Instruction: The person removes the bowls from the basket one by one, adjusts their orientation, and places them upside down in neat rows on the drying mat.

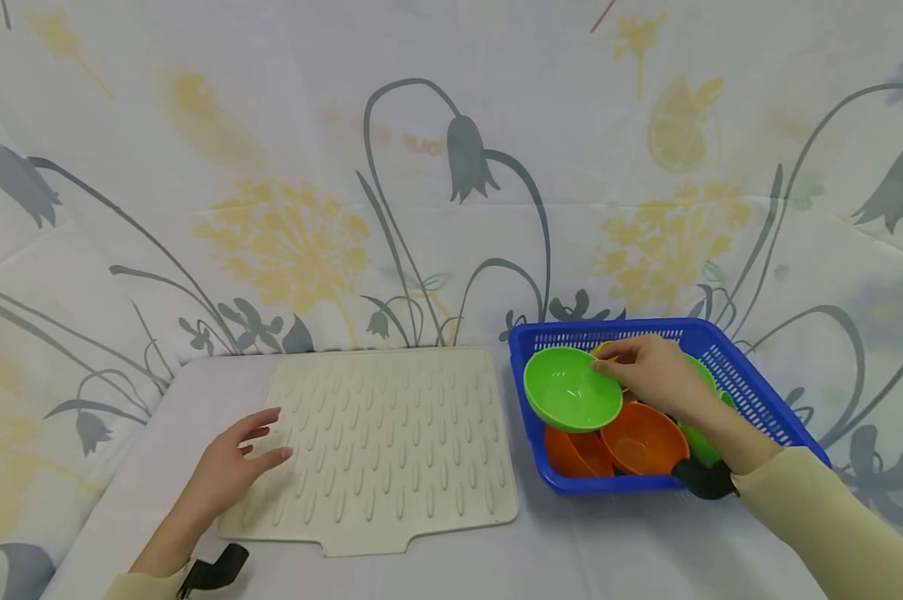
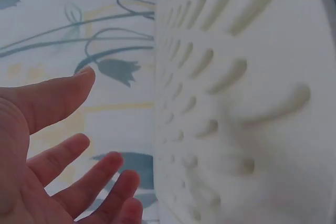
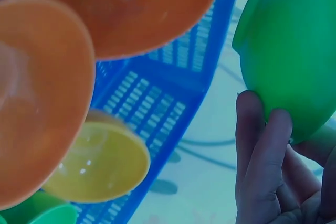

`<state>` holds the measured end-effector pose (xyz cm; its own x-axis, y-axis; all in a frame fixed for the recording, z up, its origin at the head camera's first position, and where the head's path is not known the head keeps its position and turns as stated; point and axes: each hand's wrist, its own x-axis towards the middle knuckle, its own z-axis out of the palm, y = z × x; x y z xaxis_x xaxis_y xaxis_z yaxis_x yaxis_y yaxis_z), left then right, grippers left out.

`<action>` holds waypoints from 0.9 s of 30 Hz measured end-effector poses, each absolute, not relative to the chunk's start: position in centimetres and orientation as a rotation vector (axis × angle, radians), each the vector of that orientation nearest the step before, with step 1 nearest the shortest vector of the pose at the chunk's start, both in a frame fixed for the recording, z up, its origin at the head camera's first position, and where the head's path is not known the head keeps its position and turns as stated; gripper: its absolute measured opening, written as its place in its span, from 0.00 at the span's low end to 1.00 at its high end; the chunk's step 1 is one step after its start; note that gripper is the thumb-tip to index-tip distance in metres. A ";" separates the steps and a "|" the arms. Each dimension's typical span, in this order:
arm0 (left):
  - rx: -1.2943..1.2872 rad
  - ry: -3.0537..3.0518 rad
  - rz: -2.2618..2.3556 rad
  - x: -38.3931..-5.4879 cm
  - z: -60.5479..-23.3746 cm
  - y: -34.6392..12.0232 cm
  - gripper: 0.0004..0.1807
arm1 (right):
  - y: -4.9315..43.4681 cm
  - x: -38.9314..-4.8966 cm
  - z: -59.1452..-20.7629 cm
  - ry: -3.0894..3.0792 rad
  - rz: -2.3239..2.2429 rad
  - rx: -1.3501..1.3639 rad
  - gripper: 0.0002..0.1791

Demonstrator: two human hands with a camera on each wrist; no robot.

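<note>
My right hand (image 1: 656, 375) pinches the rim of a light green bowl (image 1: 571, 390), thumb and fingers at its right side. The bowl is held over the left part of a blue plastic basket (image 1: 702, 332); in the right wrist view the green bowl (image 3: 294, 51) shows its outside and foot ring. Below it lie two orange bowls (image 1: 646, 440), and a yellow bowl (image 3: 100, 163) sits behind them. My left hand (image 1: 230, 467) hovers at the left edge of a cream draining mat (image 1: 391, 442), fingers apart and holding nothing.
More green pieces (image 1: 702, 442) lie in the basket's right part, partly hidden by my right forearm. The mat lies flat on a white cloth-covered table (image 1: 571, 542), left of the basket. A flower-printed curtain (image 1: 451, 250) rises behind both.
</note>
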<state>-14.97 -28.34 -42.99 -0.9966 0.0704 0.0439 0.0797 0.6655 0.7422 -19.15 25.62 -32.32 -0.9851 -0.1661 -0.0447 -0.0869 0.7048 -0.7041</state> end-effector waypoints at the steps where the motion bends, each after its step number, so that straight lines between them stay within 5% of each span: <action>1: -0.165 -2.828 -1.300 -14.7 -42.8 -27.8 0.36 | 25.4 -18.9 -32.3 2.798 -1.154 -0.214 0.21; 27: -0.821 -2.459 -1.909 -11.5 -40.0 -13.5 0.38 | 18.3 -15.2 -34.1 2.797 -1.194 -0.431 0.08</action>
<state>-11.53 -13.48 -40.01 -0.8671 0.4349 0.2429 0.3430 0.1679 0.9242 -15.21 18.26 -34.09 -0.9582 -0.2825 0.0455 -0.2283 0.6589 -0.7168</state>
